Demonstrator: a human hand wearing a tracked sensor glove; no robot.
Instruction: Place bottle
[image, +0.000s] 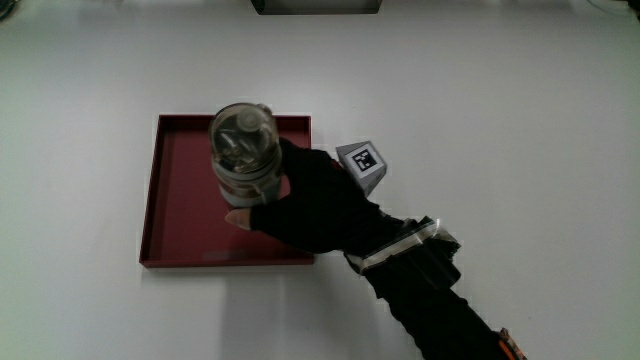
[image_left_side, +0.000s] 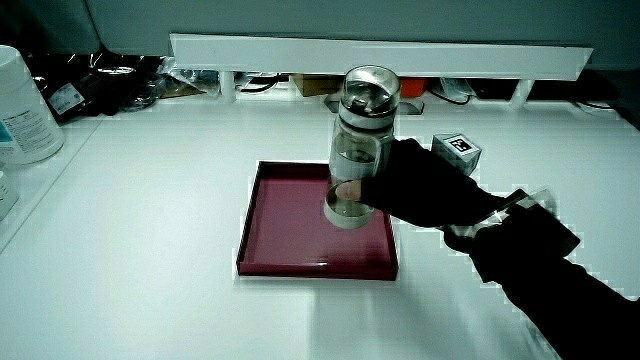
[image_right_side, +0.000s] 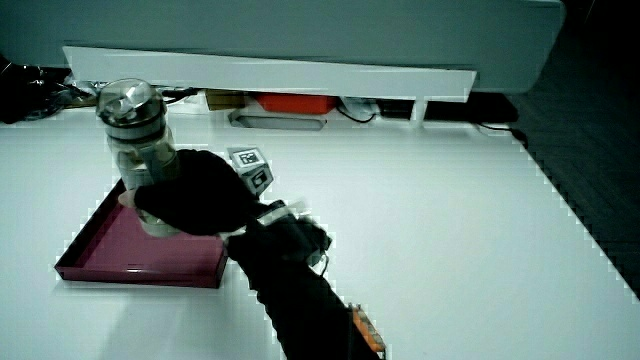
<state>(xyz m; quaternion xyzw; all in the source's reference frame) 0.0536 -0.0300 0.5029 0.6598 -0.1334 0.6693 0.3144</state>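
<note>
While the hand is wrapped tight around it, the bottle stands straight up in the red tray. It is a see-through bottle with a shiny silver lid on top. In both side views its round base looks to sit on the tray floor or just above it; which one is hard to say. The bottle is in the part of the tray that is farther from the person, close to the tray wall on the hand's side.

The hand wears a black glove. Its fingers curl around the lower half of the bottle, and a bit of bare thumb shows against the glass. The small patterned cube sits on the back of the hand, just past the tray's edge. The black forearm runs from the hand toward the person, with a pale band around the wrist.

The tray is square, dark red, with low walls, and it lies flat on the white table. A low white partition stands along the table's edge farthest from the person. In a side view a big white tub with a label stands near a table edge, well apart from the tray. In a side view something orange lies under the partition's shelf.
</note>
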